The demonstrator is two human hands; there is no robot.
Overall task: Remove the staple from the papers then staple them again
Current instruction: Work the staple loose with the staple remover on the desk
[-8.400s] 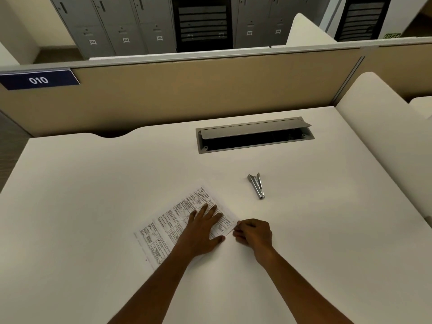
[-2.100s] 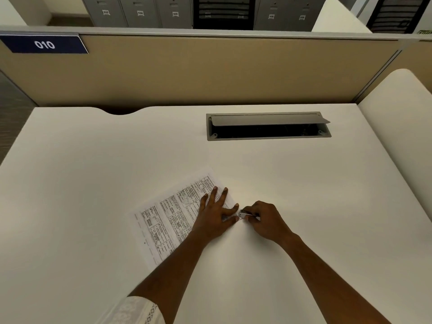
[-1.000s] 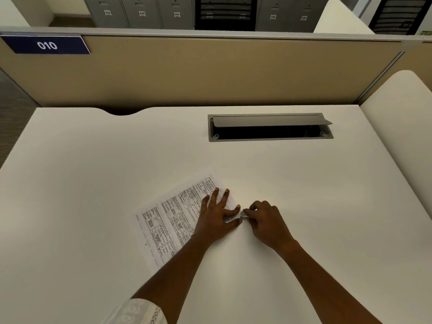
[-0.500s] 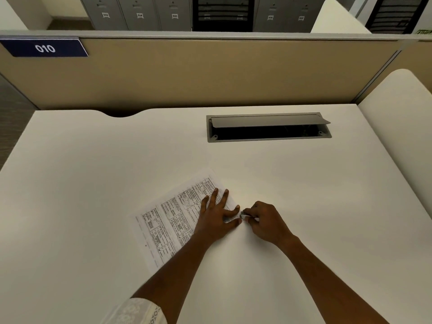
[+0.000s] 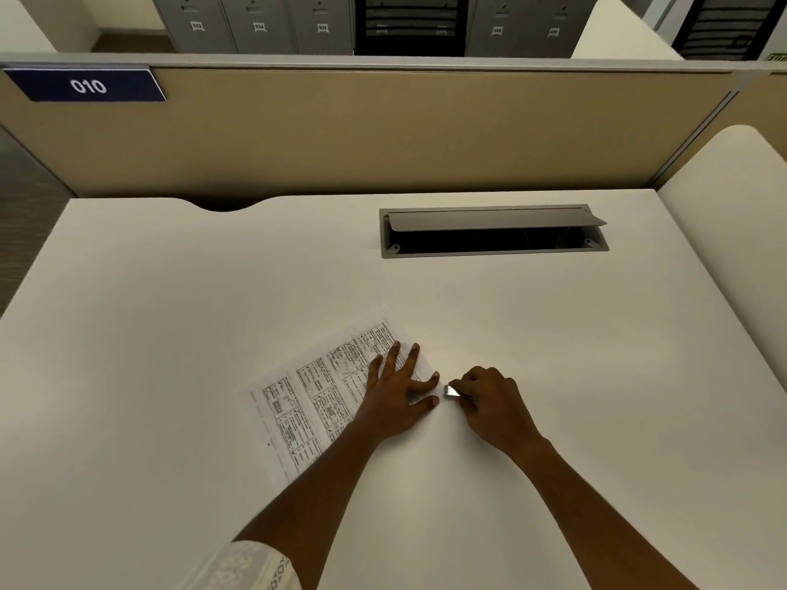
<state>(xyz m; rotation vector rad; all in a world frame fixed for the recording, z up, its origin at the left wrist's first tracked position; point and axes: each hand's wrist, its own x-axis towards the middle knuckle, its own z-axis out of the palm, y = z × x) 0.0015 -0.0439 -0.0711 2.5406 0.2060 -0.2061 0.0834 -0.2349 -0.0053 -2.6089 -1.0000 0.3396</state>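
Behind papers and staple remover, cable hatch, 010 plate, lockers

White desk; open cable tray; beige partition; "010" sign; lockers behind.

Printed papers on white desk

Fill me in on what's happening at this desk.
A person is working on a stack of printed papers lying on a white desk. The left hand presses flat on the papers to hold them down. The right hand grips a small metal tool, its tip at the papers' corner beside the left thumb. The staple itself is too small to see, so whether it is out cannot be told.
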